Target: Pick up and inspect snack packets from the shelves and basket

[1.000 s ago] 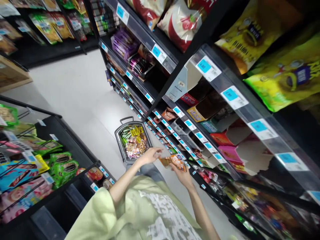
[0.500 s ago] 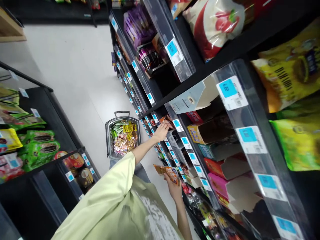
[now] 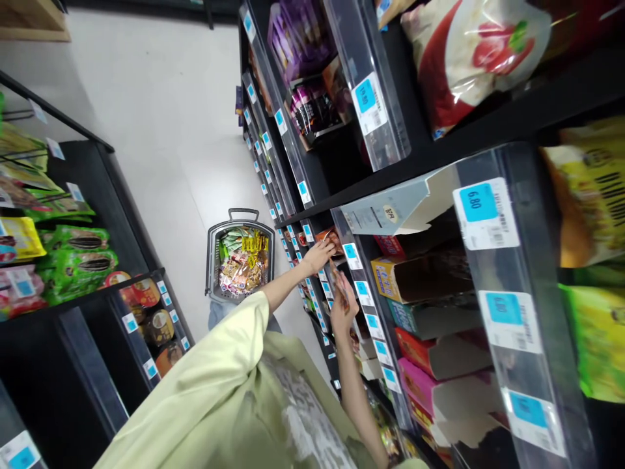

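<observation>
My left hand [image 3: 319, 255] reaches into the shelf on the right, its fingers stretched out against a reddish-brown snack packet [image 3: 329, 238]; the fingertips are partly hidden. Just below it, my right hand [image 3: 344, 305] grips an orange-brown snack packet [image 3: 338, 281], which is turned nearly edge-on. The top of this packet is close to my left fingers. On the floor to the left stands a dark grey shopping basket [image 3: 211, 260], filled with snack packets [image 3: 241, 267] in green, yellow and mixed colours.
Tall black shelves with blue-and-white price tags [image 3: 487, 212] run along my right. Opened cartons [image 3: 415, 273] and large snack bags [image 3: 483, 52] sit on them. At left, a lower rack holds green bags [image 3: 81, 260]. Pale floor [image 3: 161, 117] stretches between both sides.
My right hand has risen toward the shelf with the snack packet, which has turned from face-on to nearly edge-on. The left hand stays at the shelf packet. The view has shifted slightly.
</observation>
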Demonstrator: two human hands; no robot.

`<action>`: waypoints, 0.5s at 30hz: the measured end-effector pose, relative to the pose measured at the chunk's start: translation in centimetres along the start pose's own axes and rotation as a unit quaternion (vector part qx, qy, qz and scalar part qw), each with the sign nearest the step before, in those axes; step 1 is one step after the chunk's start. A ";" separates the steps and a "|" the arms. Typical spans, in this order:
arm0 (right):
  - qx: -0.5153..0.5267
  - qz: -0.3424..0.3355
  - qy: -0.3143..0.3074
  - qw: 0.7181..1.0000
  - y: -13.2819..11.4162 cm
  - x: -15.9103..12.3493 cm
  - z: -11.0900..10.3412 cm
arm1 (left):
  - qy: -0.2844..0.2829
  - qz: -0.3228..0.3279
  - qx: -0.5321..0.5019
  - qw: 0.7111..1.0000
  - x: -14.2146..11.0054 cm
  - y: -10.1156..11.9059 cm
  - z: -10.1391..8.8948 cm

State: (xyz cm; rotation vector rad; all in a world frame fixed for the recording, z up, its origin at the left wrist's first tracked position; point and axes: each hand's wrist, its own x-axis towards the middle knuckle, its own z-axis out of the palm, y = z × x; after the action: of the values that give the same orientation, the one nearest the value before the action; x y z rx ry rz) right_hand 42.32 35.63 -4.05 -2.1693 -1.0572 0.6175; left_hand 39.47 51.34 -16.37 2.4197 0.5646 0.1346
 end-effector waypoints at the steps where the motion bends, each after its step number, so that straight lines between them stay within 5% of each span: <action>1: -0.001 -0.020 0.019 1.000 0.1 0.9 0.5 | -0.003 0.000 0.003 1.000 -0.2 0.0 0.2; 8: -0.022 -0.073 0.032 0.997 2.7 5.3 3.5 | -0.043 -0.013 0.035 0.998 -1.2 1.2 1.5; 15: -0.023 0.029 0.068 0.997 5.1 8.8 5.2 | -0.038 -0.022 0.019 0.999 -0.6 1.5 1.7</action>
State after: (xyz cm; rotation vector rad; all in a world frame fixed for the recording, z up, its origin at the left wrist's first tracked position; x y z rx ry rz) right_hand 46.53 42.18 -12.41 -2.2547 -0.9480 0.4684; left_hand 39.84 49.04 -16.74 2.4367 0.5903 0.0144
